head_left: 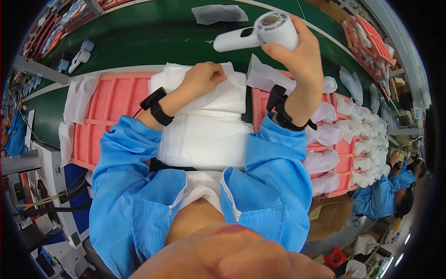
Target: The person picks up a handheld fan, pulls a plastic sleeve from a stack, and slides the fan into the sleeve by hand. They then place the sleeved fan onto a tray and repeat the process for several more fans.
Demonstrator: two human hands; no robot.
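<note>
My right hand [302,53] is raised over the green belt, wrapped round the round head of a white handheld fan [237,40]. The fan's handle points left, and a small dark panel shows near its head. My left hand [204,79] is closed, its fingertips pinching at the top of a stack of thin white sleeve bags [202,139]. The bags lie in two overlapping piles before my chest.
Pink divided trays [104,100] flank the bags; the right tray [341,162] carries several wrapped items. A bagged item [219,14] and white fans [80,60] lie on the green belt [153,35]. A cardboard box [331,216] and a co-worker in blue [376,197] are at right.
</note>
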